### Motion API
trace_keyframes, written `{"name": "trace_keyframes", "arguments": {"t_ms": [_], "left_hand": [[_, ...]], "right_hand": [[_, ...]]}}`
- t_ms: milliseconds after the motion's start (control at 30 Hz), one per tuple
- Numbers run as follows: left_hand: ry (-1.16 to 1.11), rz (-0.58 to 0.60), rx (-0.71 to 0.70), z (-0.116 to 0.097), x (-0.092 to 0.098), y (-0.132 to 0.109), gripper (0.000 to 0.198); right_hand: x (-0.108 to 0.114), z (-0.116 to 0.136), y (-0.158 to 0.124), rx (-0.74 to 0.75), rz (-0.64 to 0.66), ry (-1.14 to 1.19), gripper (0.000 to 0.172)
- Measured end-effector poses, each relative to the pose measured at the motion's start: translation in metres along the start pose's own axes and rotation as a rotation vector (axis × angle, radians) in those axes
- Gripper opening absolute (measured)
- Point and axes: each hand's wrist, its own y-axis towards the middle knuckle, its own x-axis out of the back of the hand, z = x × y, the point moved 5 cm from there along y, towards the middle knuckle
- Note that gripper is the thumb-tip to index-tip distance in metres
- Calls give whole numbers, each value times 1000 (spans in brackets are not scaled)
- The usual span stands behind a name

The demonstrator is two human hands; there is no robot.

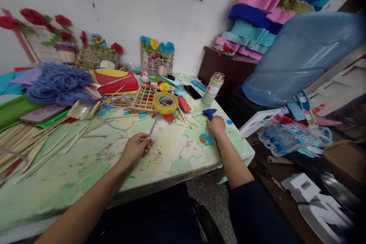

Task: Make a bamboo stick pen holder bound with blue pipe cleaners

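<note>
My left hand (137, 148) is closed around the lower end of a thin purple-blue strip (154, 124), which points up and away over the table. Toward the right edge, my right hand (216, 125) grips a dark blue glue gun (209, 113); a dark cord runs down beside the wrist. Just below that hand lies a blue paper scrap (208, 139) by a brownish round piece. A roll of yellow tape (165, 103) rests beyond my left hand, against a small stick lattice (144, 98) with a yellow paper flower (164, 87).
Blue cord (61, 84) is heaped at the left above many loose wooden sticks (25, 146). A bottle (213, 89) and a phone (192, 92) stand and lie at the back right. Beyond the table edge is a large water jug (297, 57). Flower-decorated lattices (158, 59) lean on the wall.
</note>
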Motion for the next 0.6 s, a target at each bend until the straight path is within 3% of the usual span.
{"name": "trace_keyframes", "arguments": {"t_ms": [200,367,467,500,600], "left_hand": [[-35,9,25,3,0,1,21],[-76,1,68,4,1,2,20],[-82,6,68,3,1,1,20],[-84,6,70,3,1,1,20],[-84,4,78,4,1,1,21]], "right_hand": [[5,6,12,26,16,-2,38],[36,2,3,-17,-77,33,40],[62,5,-27,-25,-245,351,41],[65,11,-43,15,-239,507,42],[58,44,-100,206,4,1030,45]]}}
